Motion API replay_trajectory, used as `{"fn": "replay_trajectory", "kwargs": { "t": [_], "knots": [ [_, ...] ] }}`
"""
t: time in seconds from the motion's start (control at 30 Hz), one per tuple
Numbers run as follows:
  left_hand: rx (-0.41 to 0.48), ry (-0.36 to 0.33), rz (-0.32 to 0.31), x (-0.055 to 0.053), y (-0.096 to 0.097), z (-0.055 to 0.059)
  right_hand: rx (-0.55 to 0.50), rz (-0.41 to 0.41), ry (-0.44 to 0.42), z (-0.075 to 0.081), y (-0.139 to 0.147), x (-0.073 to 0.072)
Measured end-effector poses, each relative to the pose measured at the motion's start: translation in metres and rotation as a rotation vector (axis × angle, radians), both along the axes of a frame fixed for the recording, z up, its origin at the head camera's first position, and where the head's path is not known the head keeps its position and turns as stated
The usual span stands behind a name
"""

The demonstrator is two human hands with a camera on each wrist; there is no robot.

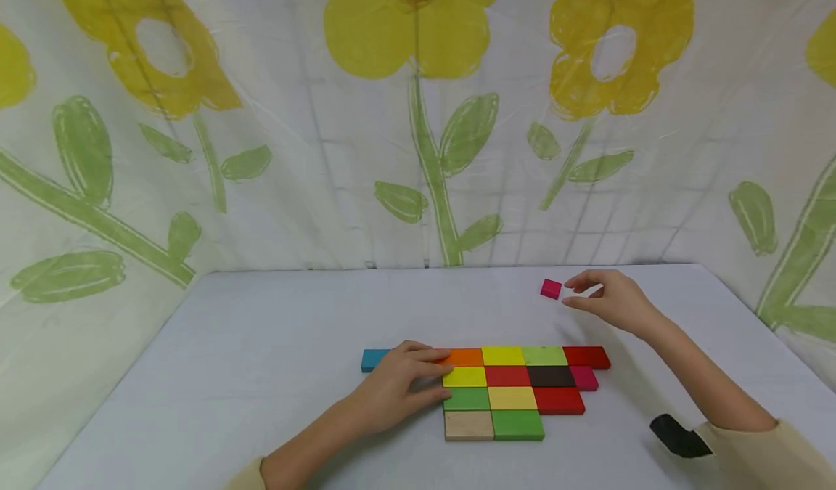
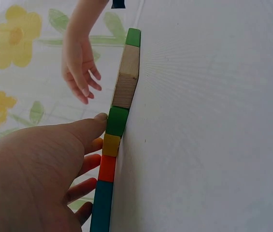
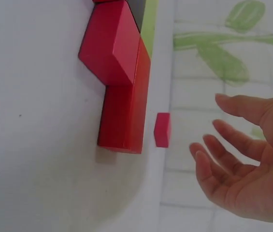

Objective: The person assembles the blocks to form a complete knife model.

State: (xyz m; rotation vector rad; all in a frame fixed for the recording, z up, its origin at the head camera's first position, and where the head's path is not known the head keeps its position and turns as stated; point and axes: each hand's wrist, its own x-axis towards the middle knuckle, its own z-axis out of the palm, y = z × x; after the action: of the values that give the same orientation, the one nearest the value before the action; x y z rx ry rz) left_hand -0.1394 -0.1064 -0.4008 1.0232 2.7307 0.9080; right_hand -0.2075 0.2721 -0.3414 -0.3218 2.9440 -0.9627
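Flat coloured wooden blocks lie edge to edge in stepped rows, longest at the far side. My left hand (image 1: 395, 388) rests at their left side, fingertips at the orange block (image 1: 466, 357), the yellow block (image 1: 465, 377) and the green block (image 1: 466, 399). In the left wrist view its thumb meets the green block (image 2: 117, 121). Part of the blue block (image 1: 374, 360) is hidden behind that hand. Beyond the rows, my right hand (image 1: 614, 303) hovers just right of a small loose pink block (image 1: 551, 288). Its thumb and fingers are apart, with nothing between them, as the right wrist view confirms.
Another small pink block (image 1: 584, 378) ends the second row, beside a dark block (image 1: 551, 376). The nearest row holds a plain wood block (image 1: 469, 426) and a green one. A white cloth with painted flowers (image 1: 418, 163) hangs behind the white table (image 1: 261, 316).
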Motion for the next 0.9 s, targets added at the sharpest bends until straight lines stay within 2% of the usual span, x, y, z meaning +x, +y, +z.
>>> {"fn": "replay_trajectory", "kwargs": {
  "t": [0.23,0.5,0.63,0.9],
  "knots": [
    [-0.009,-0.008,0.003,0.000,0.000,0.001,0.011,-0.015,-0.025,0.001,-0.007,-0.023],
    [-0.001,0.000,-0.005,0.000,0.000,0.000,0.038,0.015,-0.063,-0.009,-0.005,-0.049],
    [-0.001,-0.003,-0.007,-0.001,0.000,0.001,0.033,0.045,-0.097,-0.014,-0.002,-0.056],
    [-0.005,-0.007,-0.006,-0.001,0.000,0.001,0.047,0.058,-0.159,-0.019,-0.001,-0.060]
  ]
}}
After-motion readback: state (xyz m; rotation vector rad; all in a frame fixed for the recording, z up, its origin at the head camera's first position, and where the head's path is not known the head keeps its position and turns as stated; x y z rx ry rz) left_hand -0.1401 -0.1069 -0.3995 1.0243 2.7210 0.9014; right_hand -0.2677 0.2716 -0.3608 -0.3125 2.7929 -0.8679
